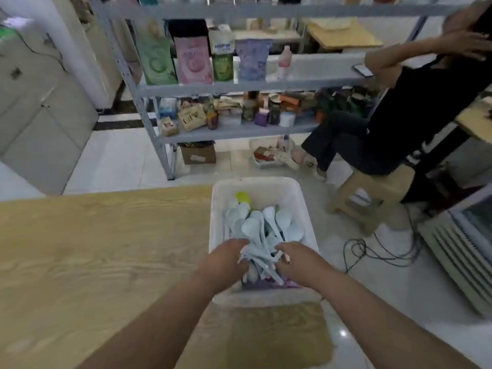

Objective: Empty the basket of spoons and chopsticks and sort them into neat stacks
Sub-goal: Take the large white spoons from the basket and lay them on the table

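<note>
A white plastic basket (303, 198) stands at the right end of the wooden table (93, 249). It holds a heap of several pale blue-white spoons (266, 225), a yellow piece (242, 197) at the back and something purple at the bottom near me. Both of my hands are inside the near half of the basket. My left hand (226, 262) and my right hand (298, 259) close around a bundle of spoon handles from either side. Chopsticks cannot be made out among the spoons.
The table's right edge runs just past the basket, with tiled floor beyond. A metal shelf rack (239, 85) full of packets stands behind. A person in black sits on a wooden stool (372, 193) at the right. Cables (378, 249) lie on the floor beside a white appliance (460, 251).
</note>
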